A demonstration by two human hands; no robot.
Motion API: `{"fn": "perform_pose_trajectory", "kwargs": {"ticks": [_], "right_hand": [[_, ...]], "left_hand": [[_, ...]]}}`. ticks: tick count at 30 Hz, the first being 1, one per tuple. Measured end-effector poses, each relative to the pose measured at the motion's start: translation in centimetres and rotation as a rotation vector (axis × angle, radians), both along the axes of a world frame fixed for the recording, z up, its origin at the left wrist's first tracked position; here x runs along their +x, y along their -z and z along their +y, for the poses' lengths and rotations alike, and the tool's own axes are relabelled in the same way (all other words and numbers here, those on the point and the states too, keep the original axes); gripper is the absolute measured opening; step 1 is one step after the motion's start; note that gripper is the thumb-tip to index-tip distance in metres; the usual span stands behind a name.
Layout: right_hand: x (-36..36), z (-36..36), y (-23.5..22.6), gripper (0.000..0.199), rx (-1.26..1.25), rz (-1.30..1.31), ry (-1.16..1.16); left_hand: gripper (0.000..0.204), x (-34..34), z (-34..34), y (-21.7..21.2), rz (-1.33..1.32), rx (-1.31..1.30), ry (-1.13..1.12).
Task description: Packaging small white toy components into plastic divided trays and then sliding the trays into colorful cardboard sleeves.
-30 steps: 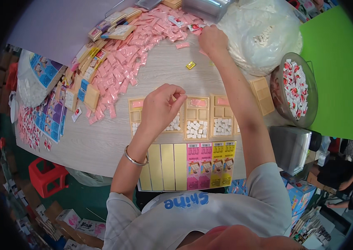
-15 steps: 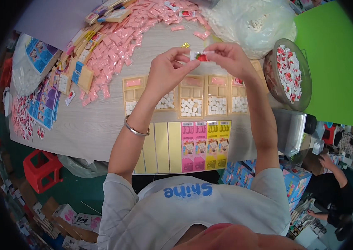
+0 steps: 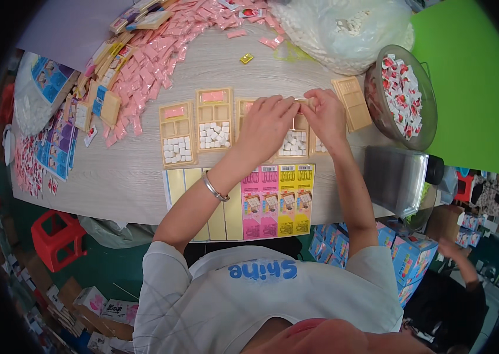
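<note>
Both my hands are over the row of pale wooden trays. My left hand (image 3: 268, 124) bends over the middle trays, its fingers together and their tips at the upper compartments. Beside it my right hand (image 3: 325, 115) has thumb and fingers drawn together; whatever sits between either hand's fingertips is hidden. Under them a tray of white cubes (image 3: 293, 143) shows in part. To the left, one tray (image 3: 184, 127) and a slightly higher-set tray (image 3: 221, 112) each hold a pink packet on top, small bare compartments and white cubes below. A silver bracelet is on my left wrist.
Pink packets (image 3: 155, 59) heap at the back left. A bowl of strawberry-print sachets (image 3: 403, 97) stands right, near a bare wooden tray (image 3: 353, 103) and a bag of white pieces (image 3: 344, 35). Pink and yellow printed cards (image 3: 278, 203) lie along the front edge. A small yellow packet (image 3: 246, 58) lies behind.
My hands have come down toward me from beyond the trays, where they held up a strawberry-print sachet, onto the trays. The sachet is now out of sight. The second tray from left sits farther back.
</note>
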State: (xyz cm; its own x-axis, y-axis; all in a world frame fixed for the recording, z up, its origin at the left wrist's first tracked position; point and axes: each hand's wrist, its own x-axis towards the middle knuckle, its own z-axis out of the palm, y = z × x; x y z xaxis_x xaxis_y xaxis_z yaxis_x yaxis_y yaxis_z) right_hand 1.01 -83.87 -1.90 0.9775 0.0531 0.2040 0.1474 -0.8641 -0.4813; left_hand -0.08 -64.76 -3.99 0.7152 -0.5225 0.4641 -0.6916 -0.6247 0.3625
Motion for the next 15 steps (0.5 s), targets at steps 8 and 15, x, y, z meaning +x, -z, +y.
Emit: {"fn": "perform_pose_trajectory", "kwargs": {"ticks": [8,15], "right_hand": [[8.6,3.4,-2.7,0.018,0.172,-0.219,-0.081],[23.7,9.6,2.1,0.022,-0.31,-0.226,-0.089]], "left_hand": [[0.06,-1.2,-0.6,-0.2,0.06,0.156,-0.097],[0.067,-1.0,0.5,-1.9,0.19,0.136,-0.013]]}}
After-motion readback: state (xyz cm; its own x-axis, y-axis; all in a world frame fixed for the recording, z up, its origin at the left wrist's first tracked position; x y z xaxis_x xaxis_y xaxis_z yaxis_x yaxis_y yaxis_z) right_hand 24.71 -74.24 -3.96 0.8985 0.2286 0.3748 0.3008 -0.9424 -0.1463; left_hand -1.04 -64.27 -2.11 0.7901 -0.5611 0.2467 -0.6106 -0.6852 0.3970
